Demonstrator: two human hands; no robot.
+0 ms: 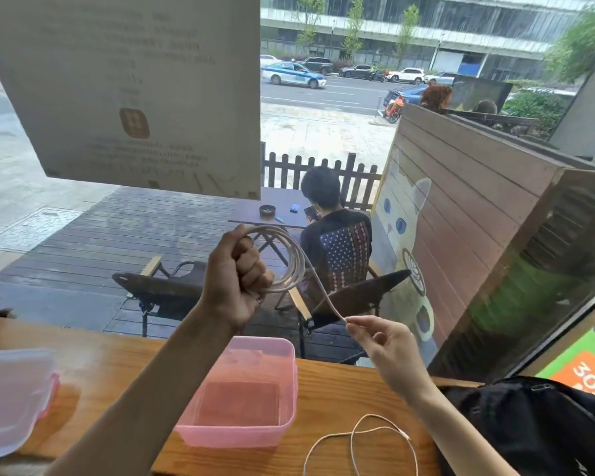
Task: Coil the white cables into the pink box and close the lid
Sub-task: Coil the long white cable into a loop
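My left hand point(236, 273) is raised above the counter and grips a coil of white cable point(294, 261) wound in several loops. The cable's free tail runs down to my right hand point(380, 341), which pinches it between thumb and fingertips. Below them the open pink box point(291, 389) stands on the wooden counter, with nothing visible inside. A second white cable point(354, 441) lies loose on the counter to the right of the box. The translucent lid point(11, 396) with pink clips lies at the far left.
A black bag point(536, 424) lies on the counter at the right, close to the loose cable. The wooden counter point(124, 365) runs along a window. A paper notice point(134, 91) hangs on the glass. Outside, a person sits at a table.
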